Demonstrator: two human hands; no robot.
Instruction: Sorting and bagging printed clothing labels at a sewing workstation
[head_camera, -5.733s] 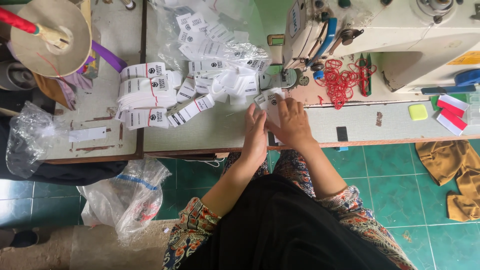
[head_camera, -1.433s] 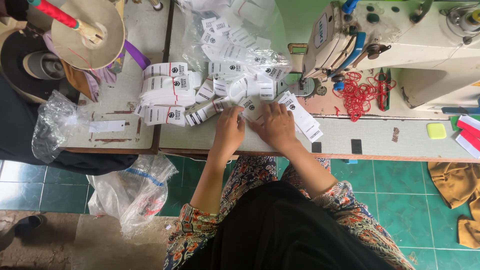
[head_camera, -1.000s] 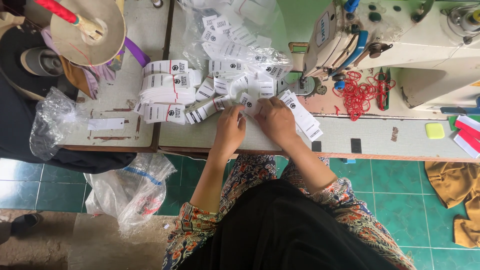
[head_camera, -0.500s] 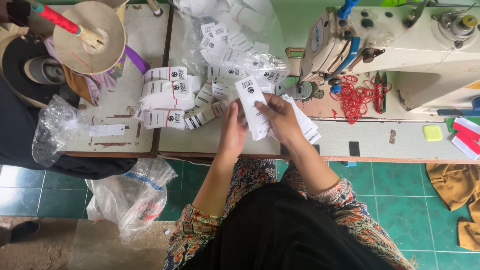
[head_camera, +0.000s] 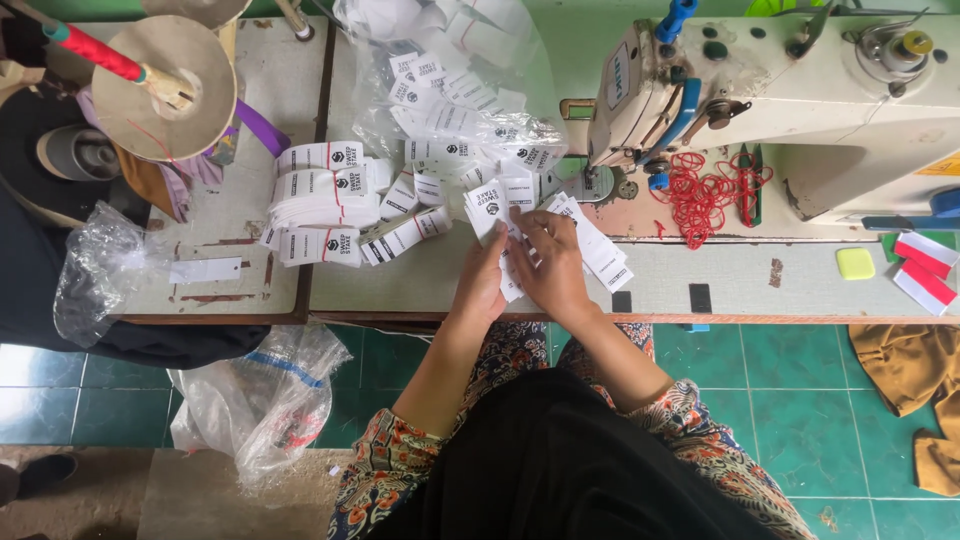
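The small stack of white labels (head_camera: 492, 205) is between my two hands, just above the front edge of the tabletop (head_camera: 720, 280) and in front of the sewing machine (head_camera: 760, 90). My left hand (head_camera: 484, 280) holds the stack from the left side, fingers closed on its lower part, so the upper end with the dark mark stands free. My right hand (head_camera: 548, 262) is touching it from the right, with the fingers bent over the top label; the two hands are pressed together around the stack.

To do this step well, I think I must keep the edges of the labels even, press with the left thumb so nothing slides, and move only one label at a time with the right fingers. The labels look thin and smooth, so they can slip or fan out easily.

Just right of my right hand, a second fan of white labels (head_camera: 598, 245) lies flat on the tabletop, partly under my wrist. To the left lie tied bundles of labels (head_camera: 320, 200), and behind them an open clear plastic bag (head_camera: 460, 100) full of loose ones. Red rubber bands (head_camera: 705, 190) lie in a heap on the machine base, near on the right.
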